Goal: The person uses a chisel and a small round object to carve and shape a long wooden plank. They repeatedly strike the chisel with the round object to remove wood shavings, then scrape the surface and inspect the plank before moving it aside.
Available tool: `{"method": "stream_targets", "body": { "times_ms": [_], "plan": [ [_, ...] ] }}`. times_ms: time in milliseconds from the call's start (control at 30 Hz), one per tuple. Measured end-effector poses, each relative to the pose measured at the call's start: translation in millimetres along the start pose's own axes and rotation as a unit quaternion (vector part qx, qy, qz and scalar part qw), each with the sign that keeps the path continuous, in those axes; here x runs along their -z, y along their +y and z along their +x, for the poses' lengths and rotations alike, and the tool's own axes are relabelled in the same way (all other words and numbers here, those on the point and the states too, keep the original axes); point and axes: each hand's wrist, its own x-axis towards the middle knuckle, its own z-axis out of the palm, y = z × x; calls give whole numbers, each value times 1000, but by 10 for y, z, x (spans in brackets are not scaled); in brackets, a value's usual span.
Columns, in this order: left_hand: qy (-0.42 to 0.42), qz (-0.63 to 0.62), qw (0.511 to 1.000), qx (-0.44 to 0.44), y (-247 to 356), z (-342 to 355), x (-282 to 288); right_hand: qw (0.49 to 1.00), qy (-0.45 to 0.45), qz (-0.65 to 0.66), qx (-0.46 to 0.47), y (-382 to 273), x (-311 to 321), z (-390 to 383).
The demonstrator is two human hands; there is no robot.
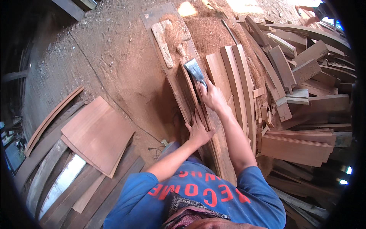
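Two-handed, leaned over the worktop. With the right arm stretched far ahead, held the wide metal tool over the worktop, right hand fingers clamped on its handle. With the left arm bent, touched the long wood piece, left hand fingers apart. Had wide dirt floor past the worktop's left edge, and curved boards close on the right.

Large red capital letters across the blue shirt
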Motion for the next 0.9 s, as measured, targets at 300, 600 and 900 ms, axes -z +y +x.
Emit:
{"method": "stream_targets", "body": {
  "times_ms": [300, 600, 900],
  "plan": [
    [31, 6, 999, -20, 26, -75, 8, 1000, -1, 24, 15, -205, 46, 310],
    [12, 3, 1000, -13, 15, -17, 25, 999, 36, -1, 21, -232, 67, 375],
    [69, 29, 996, -47, -63, -86, -93, 993, 55, 103, 24, -46, 38, -483]
  ]
}}
